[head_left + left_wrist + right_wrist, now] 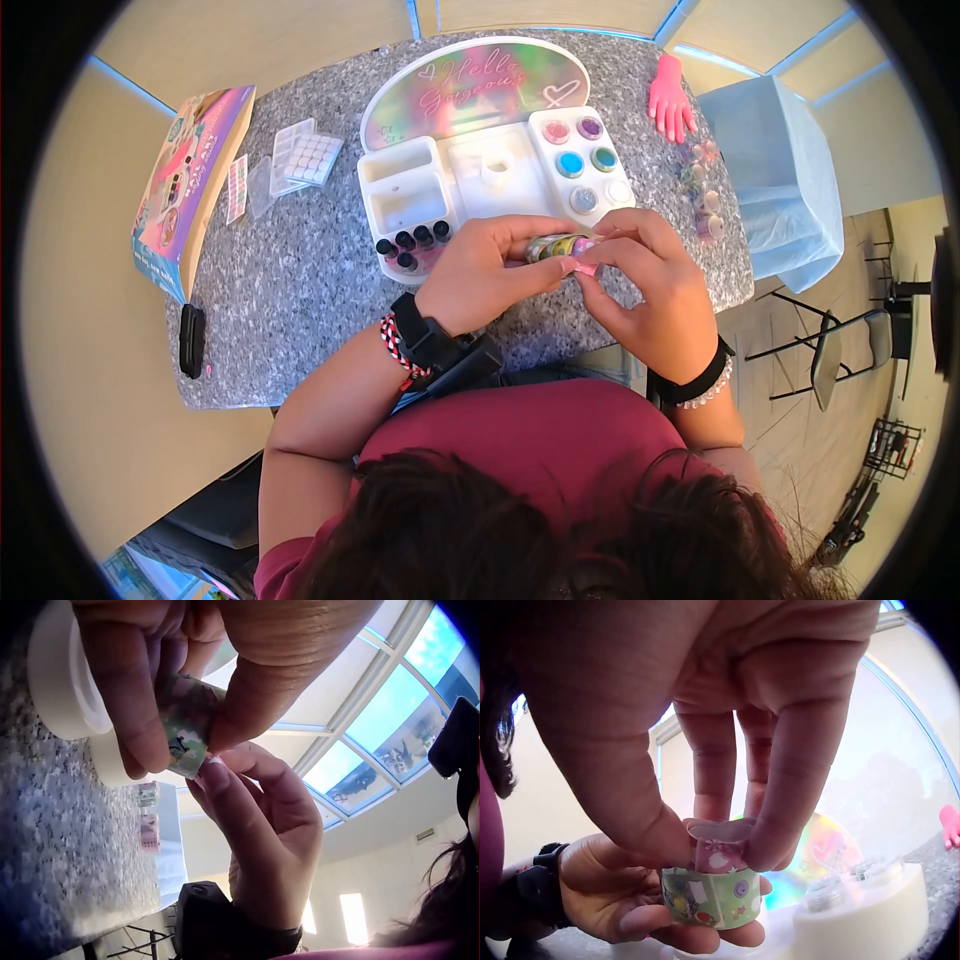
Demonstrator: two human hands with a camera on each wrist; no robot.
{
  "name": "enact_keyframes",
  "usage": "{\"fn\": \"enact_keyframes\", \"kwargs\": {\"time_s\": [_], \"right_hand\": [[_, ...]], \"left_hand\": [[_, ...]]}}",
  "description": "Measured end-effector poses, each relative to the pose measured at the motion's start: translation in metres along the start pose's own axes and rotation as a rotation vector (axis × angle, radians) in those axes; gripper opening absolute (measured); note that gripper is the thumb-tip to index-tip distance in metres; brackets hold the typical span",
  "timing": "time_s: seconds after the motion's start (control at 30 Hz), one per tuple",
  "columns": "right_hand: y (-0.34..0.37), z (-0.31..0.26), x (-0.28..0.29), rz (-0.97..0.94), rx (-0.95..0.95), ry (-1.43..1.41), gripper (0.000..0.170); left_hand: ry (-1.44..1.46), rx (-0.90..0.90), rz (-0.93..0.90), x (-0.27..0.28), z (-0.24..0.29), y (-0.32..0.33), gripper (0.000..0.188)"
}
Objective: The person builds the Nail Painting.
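My left hand (pixel 490 270) holds a green patterned sticker roll (pixel 739 896) by its outside, just in front of the white vanity organizer (pixel 441 165). Inside the green ring sits a pink patterned roll (pixel 714 856), its upper edge standing above the green rim in the right wrist view. The right hand (pixel 655 290) pinches that pink roll between thumb and fingers. From the left wrist side, the green roll (pixel 187 727) shows between my left thumb and fingers, with the right thumb and fingertips at its end.
Black-capped polish bottles (pixel 405 240) stand in the organizer's left front; glitter pots (pixel 570 164) fill its right side. A pink model hand (pixel 671 100) and small stacked containers (pixel 708 200) lie right. At left are a colourful box (pixel 190 180), white trays (pixel 312 158) and a black case (pixel 192 340).
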State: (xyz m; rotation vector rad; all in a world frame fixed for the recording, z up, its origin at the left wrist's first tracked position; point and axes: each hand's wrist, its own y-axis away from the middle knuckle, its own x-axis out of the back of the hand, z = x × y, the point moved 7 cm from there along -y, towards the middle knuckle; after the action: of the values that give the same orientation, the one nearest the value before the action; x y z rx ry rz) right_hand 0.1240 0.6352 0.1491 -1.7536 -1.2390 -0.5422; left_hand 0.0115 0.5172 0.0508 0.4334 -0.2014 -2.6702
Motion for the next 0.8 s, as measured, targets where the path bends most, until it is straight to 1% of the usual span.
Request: {"fn": "enact_keyframes", "kwargs": {"time_s": [0.1,0.17,0.3,0.4,0.47,0.5,0.57,0.6,0.67,0.7,0.77,0.8], "right_hand": [[0.0,0.0,-0.002,0.002,0.004,0.021,0.022],[0.001,0.003,-0.005,0.019,-0.035,0.028,0.021],[-0.001,0.001,-0.005,0.023,-0.052,0.032,0.021],[-0.002,-0.002,-0.005,0.016,-0.007,0.02,0.025],[-0.004,-0.003,-0.003,0.03,-0.043,0.036,0.037],[-0.004,-0.001,-0.004,0.031,-0.042,0.037,0.037],[-0.002,0.0,-0.004,0.095,0.07,0.082,0.051],[-0.001,0.001,-0.004,0.1,0.069,0.097,0.051],[-0.003,-0.001,-0.014,-0.056,0.106,0.088,0.058],[-0.006,0.001,-0.006,-0.019,0.09,0.131,0.058],[-0.011,0.001,0.001,-0.121,0.129,-0.053,0.06],[-0.014,0.012,0.011,-0.088,0.129,-0.067,0.058]], "left_hand": [[-0.036,0.007,0.005,0.0,-0.002,0.0,0.047],[-0.058,-0.014,0.027,0.001,-0.003,-0.002,0.047],[-0.088,-0.009,0.034,0.002,0.0,0.0,0.047],[-0.053,-0.041,0.001,-0.001,0.002,0.001,0.047],[-0.051,-0.061,0.021,0.001,0.004,0.001,0.048],[-0.052,-0.063,0.02,0.002,0.005,0.001,0.048],[-0.007,-0.01,0.01,0.005,0.004,0.001,0.05],[-0.007,-0.018,-0.003,0.006,0.004,0.001,0.05],[-0.096,-0.035,0.023,0.012,0.002,-0.003,0.052],[0.089,-0.037,0.014,0.008,0.001,-0.003,0.05],[0.176,0.037,0.073,0.006,0.003,-0.002,0.046],[0.161,0.024,0.036,0.004,0.005,-0.003,0.046]]}}
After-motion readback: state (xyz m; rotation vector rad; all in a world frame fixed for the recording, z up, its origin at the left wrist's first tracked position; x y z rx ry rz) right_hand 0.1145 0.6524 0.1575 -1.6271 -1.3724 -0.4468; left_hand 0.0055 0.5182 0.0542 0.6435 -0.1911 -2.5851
